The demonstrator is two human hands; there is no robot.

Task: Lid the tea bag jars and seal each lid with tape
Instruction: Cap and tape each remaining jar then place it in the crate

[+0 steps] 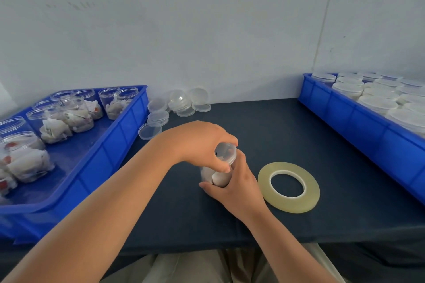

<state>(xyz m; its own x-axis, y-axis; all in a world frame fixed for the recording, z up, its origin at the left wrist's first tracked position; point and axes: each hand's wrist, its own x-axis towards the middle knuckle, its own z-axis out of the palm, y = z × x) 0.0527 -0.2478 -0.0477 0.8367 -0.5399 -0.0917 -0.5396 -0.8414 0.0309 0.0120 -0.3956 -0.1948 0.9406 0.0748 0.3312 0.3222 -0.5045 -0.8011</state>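
Jar (219,177) stands mid-table, just left of tape roll (289,205). Right hand (236,185) wraps jar body, fingers curled round it. Left hand (200,145) curls over lid (226,153), fingertips gripping rim. Lid seems seated; hand hides far edge. Best: hold jar firm, lid level, turn evenly, check rim before taping.

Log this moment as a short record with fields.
left hand: grips the lid from above
right hand: holds the jar on the table
jar: upright, tea bags inside, lid on top
tape: roll lies flat to the right of the jar, untouched
left tray: open jars with tea bags
right tray: lidded jars
loose lids: piled at the table's back, beside the left tray
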